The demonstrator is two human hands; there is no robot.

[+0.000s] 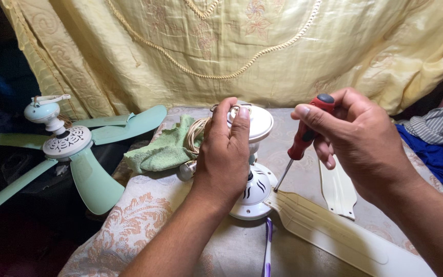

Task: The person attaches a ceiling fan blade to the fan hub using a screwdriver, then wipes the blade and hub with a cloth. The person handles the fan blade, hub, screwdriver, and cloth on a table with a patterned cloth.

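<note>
- We hold the white ceiling fan by its top, in the middle of the counter. Our left hand is curled tight around the white cap and stem.
- Our right hand is closed around a red and black screwdriver. Its metal tip points down at about 7 o'clock and touches the spot where the cream blade joins the round motor part.
- The fan looks like hard plastic, and we think it is light. The long blade may bend or snap if we lift by it, so the thick stem is the best place to hold.
- The screwdriver handle looks grippy and stiff.
- Our left hand hides most of the stem, and we cannot see the screw under the tip.
- The blade is cut off at the bottom edge. A purple and white stick at 6 o'clock is too cut off to name.
- A green fan sits at 9 o'clock, a green cloth beside our left hand.
</note>
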